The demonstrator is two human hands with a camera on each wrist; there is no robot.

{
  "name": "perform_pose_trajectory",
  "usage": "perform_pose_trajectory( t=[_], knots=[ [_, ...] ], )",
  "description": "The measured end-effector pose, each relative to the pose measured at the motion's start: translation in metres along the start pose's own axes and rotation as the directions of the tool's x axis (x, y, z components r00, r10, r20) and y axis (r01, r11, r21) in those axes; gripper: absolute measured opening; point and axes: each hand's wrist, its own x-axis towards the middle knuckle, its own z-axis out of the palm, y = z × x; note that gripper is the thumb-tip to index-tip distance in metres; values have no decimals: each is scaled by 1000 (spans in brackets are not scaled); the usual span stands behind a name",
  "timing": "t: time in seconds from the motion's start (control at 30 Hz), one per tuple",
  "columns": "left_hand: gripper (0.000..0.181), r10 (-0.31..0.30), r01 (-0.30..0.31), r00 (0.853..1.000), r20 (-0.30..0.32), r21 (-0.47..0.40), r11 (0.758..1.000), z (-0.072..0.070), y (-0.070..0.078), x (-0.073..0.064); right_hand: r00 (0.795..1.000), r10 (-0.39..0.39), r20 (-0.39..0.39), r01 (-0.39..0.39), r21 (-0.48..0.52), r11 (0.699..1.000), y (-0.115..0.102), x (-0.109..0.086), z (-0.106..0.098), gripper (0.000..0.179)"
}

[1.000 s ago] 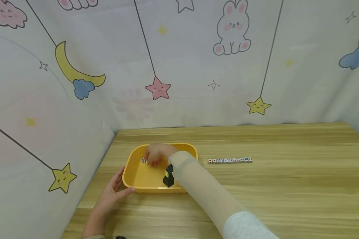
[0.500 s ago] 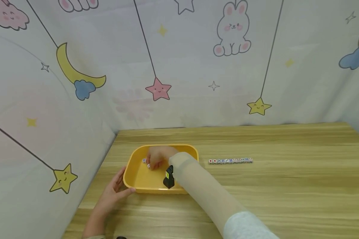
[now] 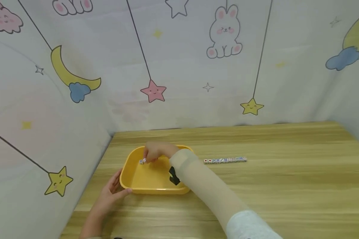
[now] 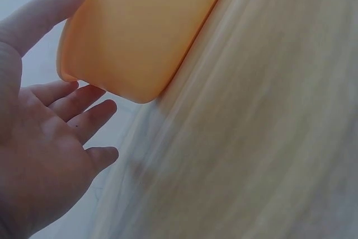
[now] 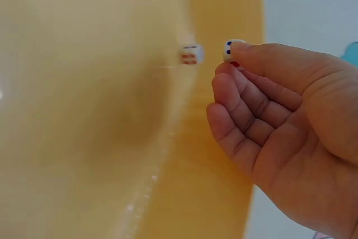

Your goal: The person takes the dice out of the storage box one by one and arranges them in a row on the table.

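In the head view my right hand is inside a yellow plastic tray. The right wrist view shows its thumb and index finger pinching a small white die with blue and red pips. A second die sits just apart from that one, by the tray wall; in the head view it is the left die. My left hand is at the tray's near left corner. Its thumb lies on the rim, while the loosely spread fingers touch or nearly touch the outer side.
To the tray's right, a straight row of several dice lies on the wooden table. A black wrist camera hangs under the right forearm, over the tray. A cartoon-printed cloth stands behind the table.
The head view has shifted slightly. My right hand has moved toward the tray's far side, and the pinched die is now level with the other one. My left hand stays at the corner.
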Motion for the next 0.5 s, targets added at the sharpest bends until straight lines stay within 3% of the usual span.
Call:
perform_pose_trajectory(
  t=[0.3, 0.5],
  knots=[
    [85, -1, 1, 1000, 24, 4, 1000, 0, -4, 1, 987, -118, -109, 117, -9, 993, 1, -56, -44, 15],
    [85, -1, 0, 1000, 25, 10, 1000, -1, -3, 0, 968, -124, -220, 106, -89, 990, 31, -110, -70, 18]
  ],
)
